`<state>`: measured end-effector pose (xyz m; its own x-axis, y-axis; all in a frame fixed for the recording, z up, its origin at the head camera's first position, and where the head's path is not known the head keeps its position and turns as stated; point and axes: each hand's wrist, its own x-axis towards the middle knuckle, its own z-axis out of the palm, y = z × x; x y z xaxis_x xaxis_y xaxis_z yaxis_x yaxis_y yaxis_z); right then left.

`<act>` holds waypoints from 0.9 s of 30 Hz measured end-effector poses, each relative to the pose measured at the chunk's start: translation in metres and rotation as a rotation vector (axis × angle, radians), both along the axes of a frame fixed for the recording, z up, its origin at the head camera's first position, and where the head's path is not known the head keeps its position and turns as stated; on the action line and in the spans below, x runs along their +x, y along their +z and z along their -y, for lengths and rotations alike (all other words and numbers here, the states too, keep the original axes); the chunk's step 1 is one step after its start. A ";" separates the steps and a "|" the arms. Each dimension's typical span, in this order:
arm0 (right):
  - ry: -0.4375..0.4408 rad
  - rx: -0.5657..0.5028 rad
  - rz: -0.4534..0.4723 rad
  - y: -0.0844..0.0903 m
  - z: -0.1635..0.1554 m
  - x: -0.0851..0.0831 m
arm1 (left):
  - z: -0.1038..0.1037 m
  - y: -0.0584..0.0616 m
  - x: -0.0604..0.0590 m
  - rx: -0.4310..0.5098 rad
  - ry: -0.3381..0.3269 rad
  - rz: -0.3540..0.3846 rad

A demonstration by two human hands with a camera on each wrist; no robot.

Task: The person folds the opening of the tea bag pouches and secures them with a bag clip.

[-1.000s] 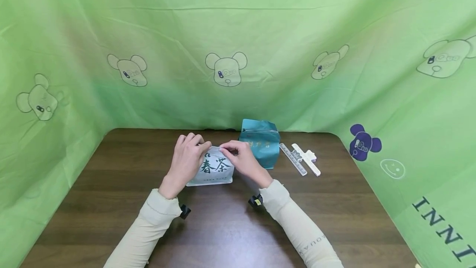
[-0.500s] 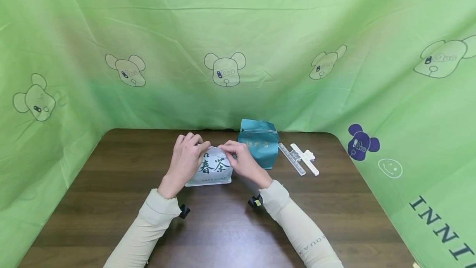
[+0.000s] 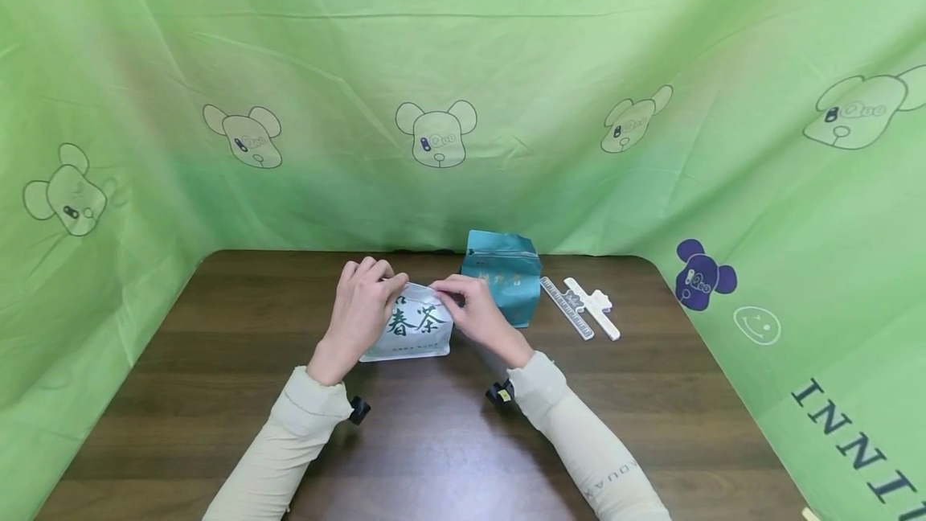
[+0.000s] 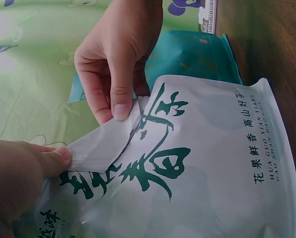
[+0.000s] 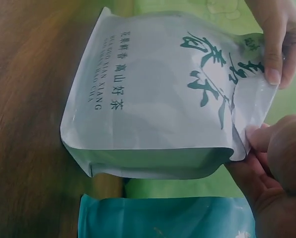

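Observation:
A white tea bag (image 3: pixel 419 326) with large green characters stands upright on the table. Its top edge is folded over toward the front, and the folded flap (image 4: pixel 106 145) shows plain white in the left wrist view. My left hand (image 3: pixel 364 316) pinches the fold at its left end, thumb in front. At the right end my right hand (image 3: pixel 477 316) pinches the same fold between thumb and fingers. In the right wrist view the bag's green-tinted side gusset (image 5: pixel 158 163) faces the camera.
A teal tea bag (image 3: pixel 510 280) stands just behind and right of the white one. Two white sealing clips, a ruler-like one (image 3: pixel 567 308) and one with a shaped grip (image 3: pixel 595 308), lie right of it. A green printed cloth (image 3: pixel 441 207) hangs behind the brown table (image 3: pixel 427 457).
The right hand's fingers have shifted slightly along the folded top edge. The left hand keeps its hold, and the bag stays in place.

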<state>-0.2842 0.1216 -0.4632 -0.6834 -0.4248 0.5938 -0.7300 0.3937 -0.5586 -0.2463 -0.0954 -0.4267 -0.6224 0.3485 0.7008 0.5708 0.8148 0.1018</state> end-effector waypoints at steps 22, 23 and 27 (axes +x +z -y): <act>0.060 0.064 0.039 0.003 -0.008 0.003 | 0.000 -0.001 -0.002 0.010 -0.010 -0.005; 0.062 0.065 0.042 0.003 -0.008 0.003 | 0.000 -0.001 -0.003 0.010 -0.011 -0.009; 0.075 0.061 0.029 0.001 -0.009 0.002 | -0.001 -0.002 -0.003 0.009 -0.016 -0.022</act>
